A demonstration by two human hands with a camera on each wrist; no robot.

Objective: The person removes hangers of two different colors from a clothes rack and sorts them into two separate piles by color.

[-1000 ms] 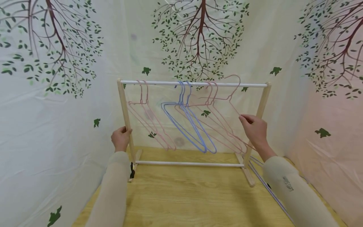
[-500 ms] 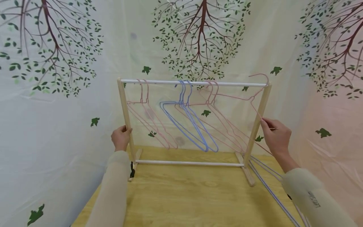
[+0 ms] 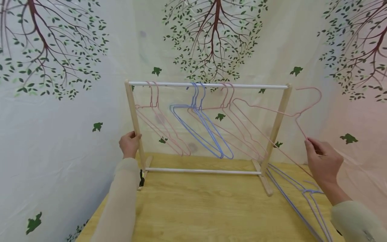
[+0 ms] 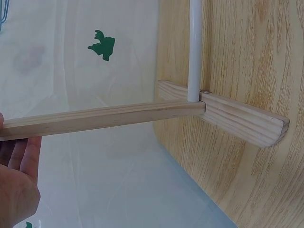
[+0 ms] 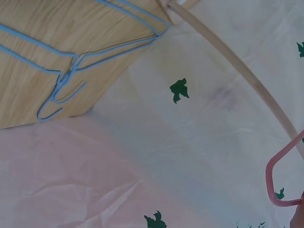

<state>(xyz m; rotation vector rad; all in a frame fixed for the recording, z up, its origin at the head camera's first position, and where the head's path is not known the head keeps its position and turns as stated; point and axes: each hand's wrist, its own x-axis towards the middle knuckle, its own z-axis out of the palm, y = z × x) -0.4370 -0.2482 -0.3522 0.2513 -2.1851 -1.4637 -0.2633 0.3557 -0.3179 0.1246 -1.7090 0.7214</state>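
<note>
At the left of the rack, my left hand (image 3: pixel 129 145) grips the wooden post (image 3: pixel 131 111), its fingers wrapped behind it in the left wrist view. Out past the rack's right post, my right hand (image 3: pixel 325 163) pinches a pink wire clothes hanger (image 3: pixel 297 115) by its near arm. The hanger's hook points up and is off the rail, while its far arm crosses the right post in the head view. Only a bent end of this pink hanger (image 5: pixel 269 178) shows in the right wrist view. On the white rail (image 3: pixel 257 86) hang pink hangers (image 3: pixel 151 106) at left, blue hangers (image 3: pixel 193 107) mid-rail, and more pink hangers (image 3: pixel 223 107).
Blue hangers (image 3: pixel 308 191) lie on the wooden table (image 3: pixel 196 208) right of the rack. A lower white bar (image 3: pixel 202 171) joins the rack's feet. Something black (image 3: pixel 141 179) is at the left foot. A curtain printed with trees and leaves (image 3: pixel 157 114) surrounds the table.
My right hand has carried the pink hanger rightward, from over the rail to beyond the right post, and slightly down. The left hand keeps its hold. More of the blue hangers on the table shows.
</note>
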